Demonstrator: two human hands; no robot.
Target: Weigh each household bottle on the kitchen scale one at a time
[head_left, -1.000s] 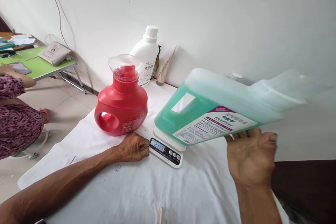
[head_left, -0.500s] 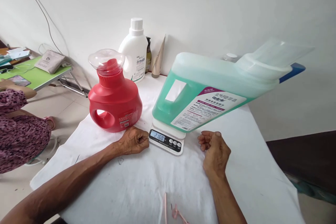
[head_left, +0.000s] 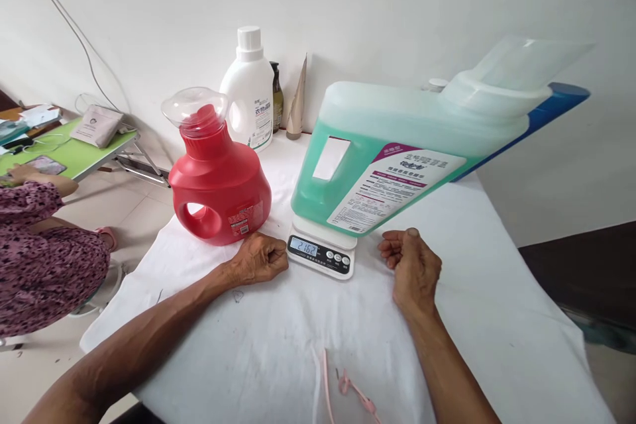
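Note:
A large jug of green liquid (head_left: 387,139) stands on a small white digital kitchen scale (head_left: 322,264), its clear cap at the upper right. The scale's display seems to read 2162. My left hand (head_left: 258,259) is closed in a fist on the cloth, by the scale's left edge; the inside of the fist is hidden. Right of the scale, my right hand (head_left: 413,266) rests on its side with loosely curled fingers and the thumb apart, holding nothing. Behind my left hand is a red plastic jug (head_left: 223,179) with a clear cap over its neck.
A white detergent bottle (head_left: 251,93), a dark pump bottle (head_left: 277,99) and a tan tube (head_left: 297,103) stand by the wall. Pink cords (head_left: 350,384) lie on the white cloth (head_left: 278,338) in front. At the left, a person (head_left: 54,252) sits beside a green table (head_left: 92,152).
The camera view has shifted slightly. The scale's last digit appears changed, from about 2160 to 2162. Both hands hold nearly the same places beside the scale.

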